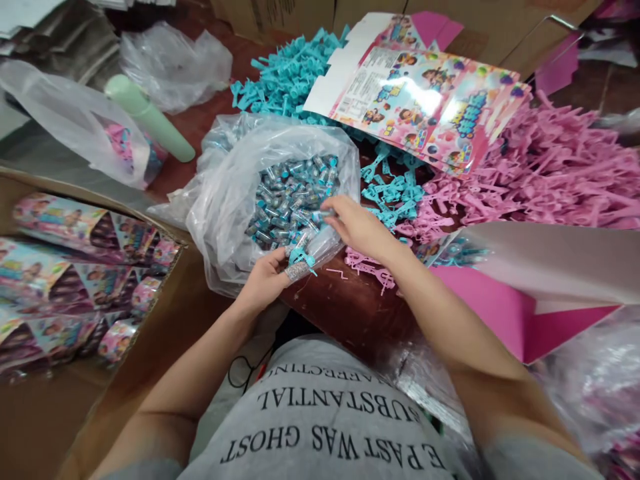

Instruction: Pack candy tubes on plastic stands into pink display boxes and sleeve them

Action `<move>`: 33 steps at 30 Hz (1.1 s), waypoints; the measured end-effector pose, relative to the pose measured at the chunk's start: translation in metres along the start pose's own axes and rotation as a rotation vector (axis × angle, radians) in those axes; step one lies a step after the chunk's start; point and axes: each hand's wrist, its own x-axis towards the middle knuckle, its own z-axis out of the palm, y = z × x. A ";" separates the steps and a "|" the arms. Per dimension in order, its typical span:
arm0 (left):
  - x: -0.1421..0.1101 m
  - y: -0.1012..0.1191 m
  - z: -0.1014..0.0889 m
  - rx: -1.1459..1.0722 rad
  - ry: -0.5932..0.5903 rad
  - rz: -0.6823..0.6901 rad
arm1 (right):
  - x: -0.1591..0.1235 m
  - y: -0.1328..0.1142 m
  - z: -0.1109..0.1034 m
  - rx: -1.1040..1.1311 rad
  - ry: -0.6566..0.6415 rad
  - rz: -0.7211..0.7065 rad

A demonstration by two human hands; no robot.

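My left hand (267,280) is at the near edge of an open clear plastic bag (220,193), its fingers closed on a small turquoise plastic piece (301,258). A speckled silvery wrap (297,271) covers one of its fingertips. Over the bag's right side, my right hand (357,228) pinches a small clear tube with a blue end (323,215) between thumb and fingers. Many similar small tubes (285,200) with blue caps fill the bag below both hands.
Turquoise plastic pieces (287,77) lie heaped behind the bag, pink ones (560,167) to the right. Printed flat cartons (415,100) rest across them. A green bottle-like cylinder (150,117) lies back left. Left stands a cardboard box (165,293) of wrapped packs; an open pink-lined carton (485,300) is right.
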 end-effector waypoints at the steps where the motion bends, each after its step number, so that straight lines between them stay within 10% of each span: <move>1: 0.001 0.000 -0.001 -0.006 -0.013 -0.012 | -0.018 -0.004 -0.006 0.095 -0.006 -0.052; 7: 0.008 0.003 0.016 0.000 -0.151 -0.081 | -0.090 -0.033 -0.022 0.261 0.080 -0.110; 21: 0.012 0.008 0.058 0.308 -0.390 0.193 | -0.155 -0.045 -0.032 -0.052 0.182 -0.017; 29: 0.015 -0.003 0.082 0.444 -0.437 0.289 | -0.180 -0.046 -0.038 0.370 0.172 0.447; 33: 0.016 -0.003 0.087 0.519 -0.506 0.326 | -0.188 -0.041 -0.054 0.351 0.267 0.362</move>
